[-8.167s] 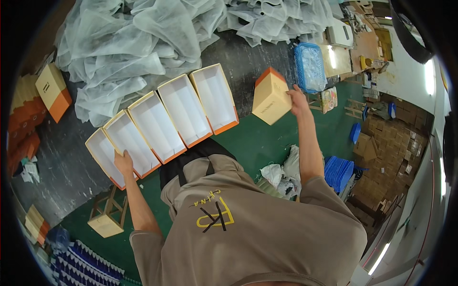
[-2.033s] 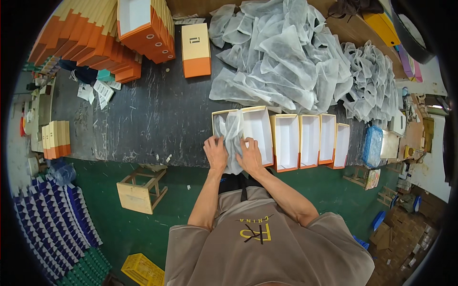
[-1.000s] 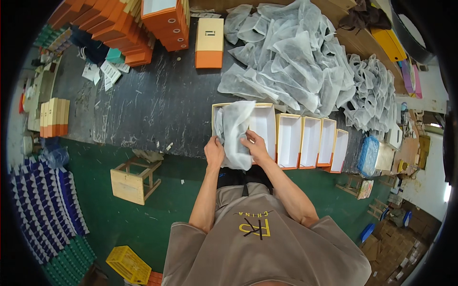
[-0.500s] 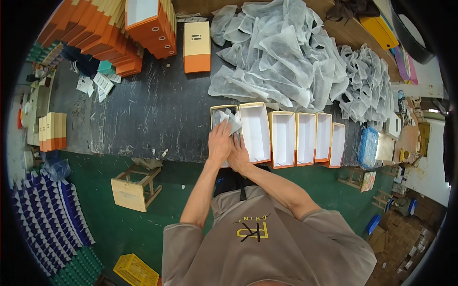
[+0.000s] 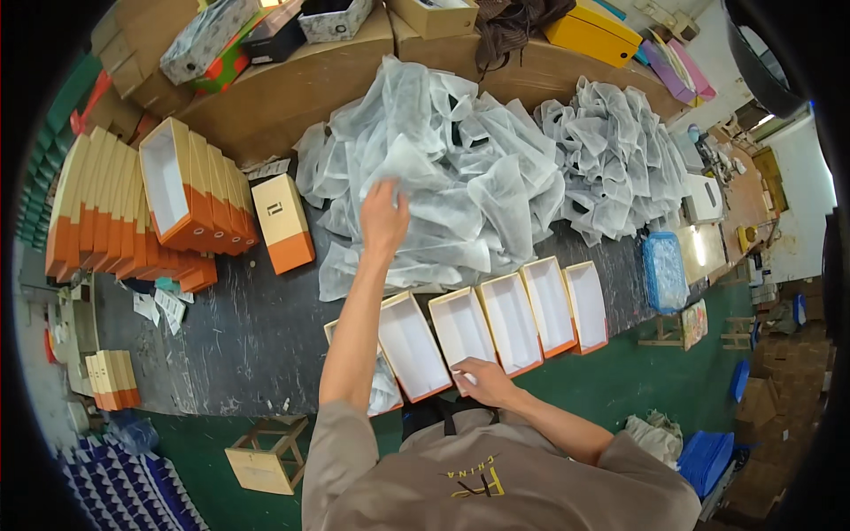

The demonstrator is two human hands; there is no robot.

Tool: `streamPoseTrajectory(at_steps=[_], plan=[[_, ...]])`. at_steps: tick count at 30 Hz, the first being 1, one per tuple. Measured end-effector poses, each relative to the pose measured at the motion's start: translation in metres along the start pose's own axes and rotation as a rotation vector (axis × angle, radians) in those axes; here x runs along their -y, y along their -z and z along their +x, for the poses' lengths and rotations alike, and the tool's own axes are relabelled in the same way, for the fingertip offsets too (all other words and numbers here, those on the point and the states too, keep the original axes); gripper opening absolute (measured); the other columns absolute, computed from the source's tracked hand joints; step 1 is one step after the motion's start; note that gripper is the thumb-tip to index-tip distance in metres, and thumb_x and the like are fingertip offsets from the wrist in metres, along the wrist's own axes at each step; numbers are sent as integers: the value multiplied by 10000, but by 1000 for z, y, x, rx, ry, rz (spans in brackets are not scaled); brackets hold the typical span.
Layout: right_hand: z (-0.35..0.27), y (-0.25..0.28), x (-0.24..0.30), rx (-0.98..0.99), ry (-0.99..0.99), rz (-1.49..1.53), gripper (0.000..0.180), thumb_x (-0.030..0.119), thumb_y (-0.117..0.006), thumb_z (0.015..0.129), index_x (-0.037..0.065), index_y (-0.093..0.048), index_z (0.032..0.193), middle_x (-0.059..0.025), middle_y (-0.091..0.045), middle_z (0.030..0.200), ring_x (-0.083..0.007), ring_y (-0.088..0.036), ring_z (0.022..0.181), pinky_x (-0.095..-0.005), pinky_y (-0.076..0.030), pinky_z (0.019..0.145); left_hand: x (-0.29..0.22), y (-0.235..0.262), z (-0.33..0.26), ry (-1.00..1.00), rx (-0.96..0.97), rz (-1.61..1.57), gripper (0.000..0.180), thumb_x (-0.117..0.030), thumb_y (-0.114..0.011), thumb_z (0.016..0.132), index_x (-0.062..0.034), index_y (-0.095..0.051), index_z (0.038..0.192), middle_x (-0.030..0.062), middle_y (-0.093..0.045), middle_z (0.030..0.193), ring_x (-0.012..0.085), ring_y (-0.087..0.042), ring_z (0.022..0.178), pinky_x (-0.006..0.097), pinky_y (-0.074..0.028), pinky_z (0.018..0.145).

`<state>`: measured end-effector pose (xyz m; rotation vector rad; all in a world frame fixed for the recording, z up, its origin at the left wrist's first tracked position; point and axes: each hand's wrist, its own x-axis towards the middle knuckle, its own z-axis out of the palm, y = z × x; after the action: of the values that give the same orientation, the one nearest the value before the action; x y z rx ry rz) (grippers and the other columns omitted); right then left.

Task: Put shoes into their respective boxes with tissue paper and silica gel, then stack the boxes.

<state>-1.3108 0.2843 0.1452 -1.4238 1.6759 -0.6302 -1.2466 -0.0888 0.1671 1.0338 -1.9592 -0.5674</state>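
My left hand point(image 5: 383, 217) reaches over a heap of thin whitish translucent bags point(image 5: 496, 186), its fingers at one of them and slightly apart. The fingertips are a little blurred. Below, my right hand point(image 5: 487, 382) has its fingers curled at the near end of an open cream-and-orange shoe box point(image 5: 462, 329), closed around its rim. Several such boxes stand side by side, white inside. The leftmost box point(image 5: 386, 411) holds a whitish bagged item point(image 5: 382, 389), and my left forearm covers part of it.
A second heap of bags point(image 5: 611, 168) lies to the right. Stacked shoe boxes point(image 5: 168, 190) and a single closed box point(image 5: 283, 223) stand at the left. A blue basket point(image 5: 664, 270) sits at the table's right, a wooden stool point(image 5: 257, 469) on the floor.
My left hand has left the leftmost box and moved up onto the bag heap. The right hand has shifted right to another box. The whole view has tilted toward the table's far side.
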Motion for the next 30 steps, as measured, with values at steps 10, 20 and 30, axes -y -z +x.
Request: streamPoseTrajectory(at_steps=[10, 20, 30], plan=[[7, 148, -131, -116, -286, 80, 211, 110, -620, 980, -21, -713, 1116, -144, -752, 941, -194, -724, 854, -321, -556, 772, -154, -98, -74, 4, -174, -326, 184, -21, -694, 794, -24, -684, 978, 153, -686, 909, 336, -680, 810, 392, -551, 695], [116, 57, -61, 195, 110, -56, 178, 94, -629, 957, 9, -701, 1096, -152, -720, 989, -278, -713, 855, -346, -560, 774, 36, 82, -311, 744, -159, 270, 210, 9, -620, 876, -16, -680, 1075, 177, -672, 999, 380, -669, 846, 432, -553, 732], [281, -169, 46, 282, 606, -931, 96, 85, -656, 799, 25, -716, 843, -164, -683, 944, -303, -709, 900, -415, -598, 650, 71, 119, -377, 918, -134, 256, 229, -29, -661, 861, -14, -635, 1088, 168, -620, 1019, 372, -664, 859, 462, -541, 743]])
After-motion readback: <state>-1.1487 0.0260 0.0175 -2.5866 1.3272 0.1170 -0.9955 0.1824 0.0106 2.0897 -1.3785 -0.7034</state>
